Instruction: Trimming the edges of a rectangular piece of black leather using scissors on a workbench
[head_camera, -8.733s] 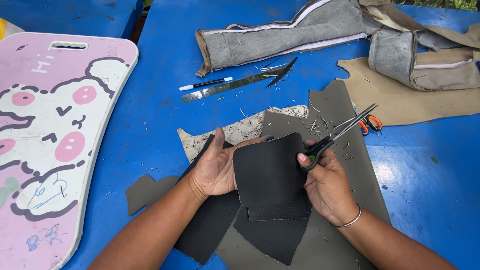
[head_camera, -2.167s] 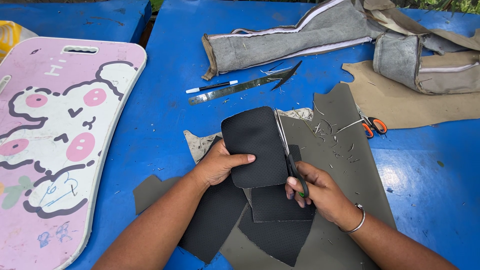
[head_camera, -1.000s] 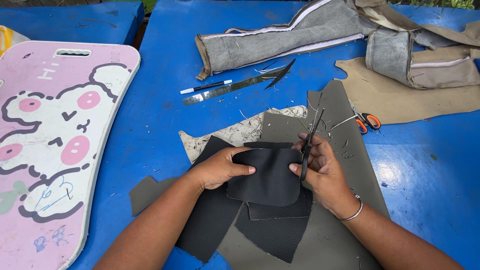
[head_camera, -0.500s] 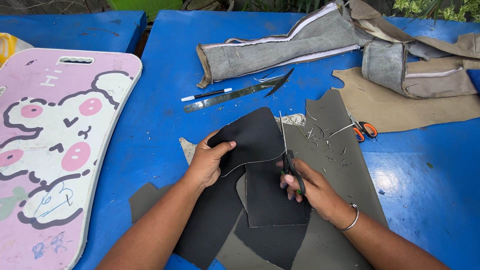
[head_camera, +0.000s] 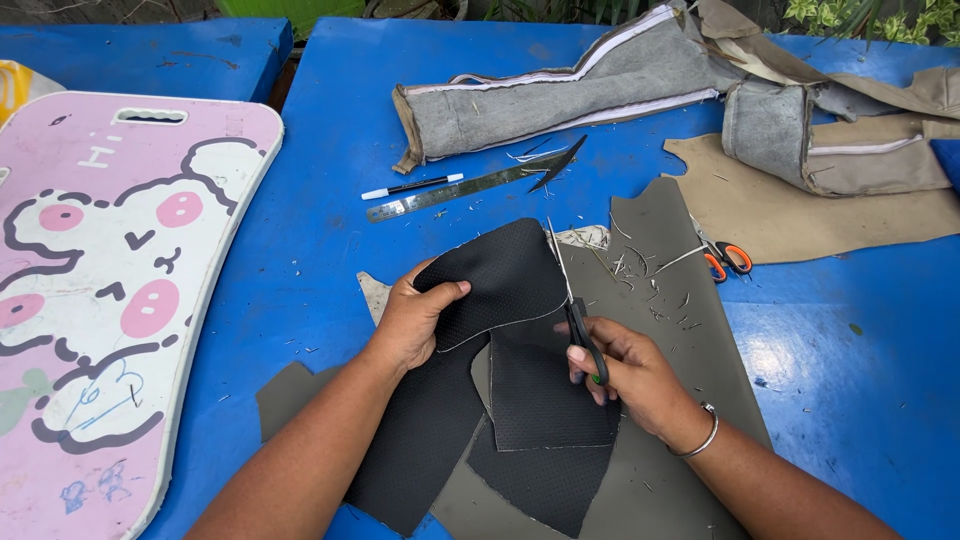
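Note:
My left hand grips a rounded piece of black perforated material and lifts it off the blue table. My right hand holds black-handled scissors, whose blades point away from me along the piece's right edge. Under both hands lie more black perforated pieces on a sheet of grey-olive material. Thin trimmings are scattered over that sheet.
A pink and white cartoon board covers the left. A steel ruler and a white marker pen lie beyond my hands. Orange-handled snips rest on the right, by a tan sheet. Rolled grey fabric lies at the back.
The black piece has been turned and lifted several times. The scissors swung from the piece's right side to along its right edge, with the blades now pointing away from me.

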